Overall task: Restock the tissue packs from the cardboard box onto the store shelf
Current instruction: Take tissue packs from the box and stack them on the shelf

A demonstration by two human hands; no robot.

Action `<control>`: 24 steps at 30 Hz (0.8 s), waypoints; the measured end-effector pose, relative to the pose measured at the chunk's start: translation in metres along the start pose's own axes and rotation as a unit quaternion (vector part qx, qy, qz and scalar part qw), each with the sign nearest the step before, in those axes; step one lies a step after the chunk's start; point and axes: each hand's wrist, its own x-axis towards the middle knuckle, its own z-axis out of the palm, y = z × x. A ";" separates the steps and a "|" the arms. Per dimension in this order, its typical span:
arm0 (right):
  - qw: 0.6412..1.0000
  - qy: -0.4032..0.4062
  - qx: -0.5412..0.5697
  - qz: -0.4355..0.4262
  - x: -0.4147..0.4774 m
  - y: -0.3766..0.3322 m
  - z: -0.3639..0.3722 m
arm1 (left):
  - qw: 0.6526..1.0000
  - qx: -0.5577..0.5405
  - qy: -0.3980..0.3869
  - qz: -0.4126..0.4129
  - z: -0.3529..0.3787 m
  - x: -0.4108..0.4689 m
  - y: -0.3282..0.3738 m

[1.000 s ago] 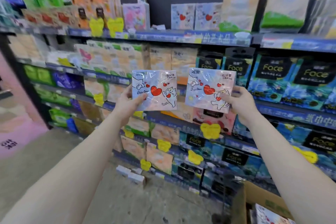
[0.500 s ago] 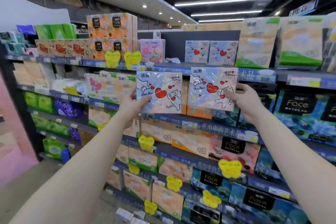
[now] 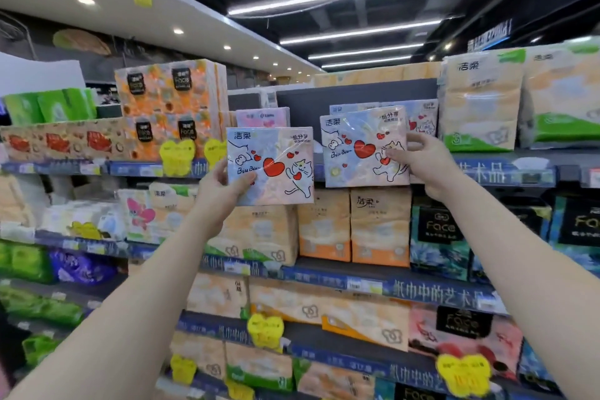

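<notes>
Since 0.5 s ago we raise both tissue packs higher, toward the top shelf (image 3: 357, 169). Our left hand (image 3: 220, 185) clamps the left pack (image 3: 269, 166) by its lower corner; our right hand (image 3: 422, 162) pinches the right pack (image 3: 363, 146) against the shelved matching packs (image 3: 418, 117).

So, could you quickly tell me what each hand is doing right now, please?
Left hand: closed on a heart-and-cat tissue pack.
Right hand: closed on a second matching tissue pack, raised at the top shelf.
</notes>
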 end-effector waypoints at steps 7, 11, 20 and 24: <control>1.000 0.022 -0.006 0.010 0.058 -0.014 0.022 | 0.999 -0.028 -0.026 0.028 -0.002 0.069 -0.006; 0.998 0.042 -0.037 0.017 0.092 -0.008 0.032 | 0.997 -0.029 -0.054 0.047 0.001 0.113 -0.013; 0.988 0.080 -0.125 0.051 0.148 0.010 0.052 | 0.990 -0.068 -0.098 0.072 0.014 0.193 -0.018; 0.982 0.076 -0.165 0.055 0.170 0.024 0.058 | 0.990 -0.084 -0.091 0.070 0.026 0.211 -0.026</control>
